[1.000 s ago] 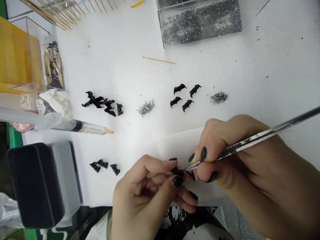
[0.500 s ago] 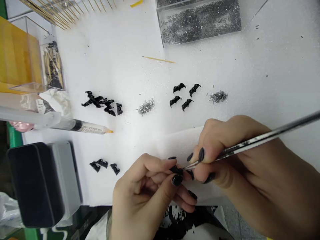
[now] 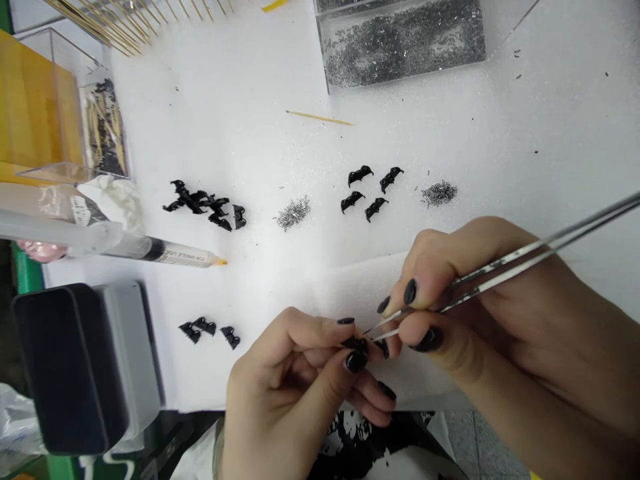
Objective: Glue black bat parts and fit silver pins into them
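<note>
My left hand (image 3: 310,380) pinches a small black bat-shaped piece (image 3: 356,343) between thumb and fingertips. Metal tweezers (image 3: 505,272) rest in my right hand (image 3: 465,300), gripped between thumb and fingers. Their two tips are spread a little, right at the bat-shaped piece; whether they touch it I cannot tell. Beyond my hands lie several similar black pieces (image 3: 376,209), between a pile of tiny silvery links (image 3: 294,213) and a darker pile of tiny links (image 3: 440,193). More black pieces (image 3: 230,337) lie to the left of my left hand.
A syringe (image 3: 180,254) with an orange tip points in from the left, above a dark box (image 3: 70,367). Farther back are a clear tray of tiny links (image 3: 405,47), a toothpick (image 3: 320,117) and a heap of black pieces (image 3: 200,203). Thin wooden sticks (image 3: 115,23) stand at top left.
The tweezers' arms have spread apart, and my right thumb and fingers have loosened around them. My left hand keeps the bat-shaped piece in nearly the same spot.
</note>
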Demonstrator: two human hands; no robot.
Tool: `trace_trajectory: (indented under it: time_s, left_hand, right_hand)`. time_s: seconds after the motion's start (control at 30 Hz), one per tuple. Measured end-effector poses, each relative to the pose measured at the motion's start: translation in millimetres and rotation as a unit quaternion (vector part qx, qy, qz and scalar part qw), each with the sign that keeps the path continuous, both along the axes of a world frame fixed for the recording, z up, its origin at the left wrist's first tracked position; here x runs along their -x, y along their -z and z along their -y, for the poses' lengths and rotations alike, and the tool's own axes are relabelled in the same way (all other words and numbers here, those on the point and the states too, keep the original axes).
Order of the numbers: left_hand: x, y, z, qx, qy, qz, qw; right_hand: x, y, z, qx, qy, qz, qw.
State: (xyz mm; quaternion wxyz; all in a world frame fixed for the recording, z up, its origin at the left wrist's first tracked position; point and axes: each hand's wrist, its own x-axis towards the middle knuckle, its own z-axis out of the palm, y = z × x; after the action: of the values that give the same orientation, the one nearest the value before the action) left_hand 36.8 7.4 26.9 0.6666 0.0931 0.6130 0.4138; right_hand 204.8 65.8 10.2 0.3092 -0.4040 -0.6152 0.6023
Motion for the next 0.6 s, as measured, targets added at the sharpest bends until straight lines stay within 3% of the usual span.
trace_trajectory:
  time_s: [0.27, 0.6]
  left_hand:
    - [-1.3, 3.6, 1.7, -0.014, -0.013, 0.014, 1.0]
    - [-4.7, 3.8, 4.7, -0.045, -0.029, -0.035, 0.998]
  right_hand:
    - [2.5, -0.7, 0.3, 0.048, 0.001, -0.043, 0.998]
    - [0.3, -0.4, -2.6, -0.021, 0.008, 0.032, 0.999]
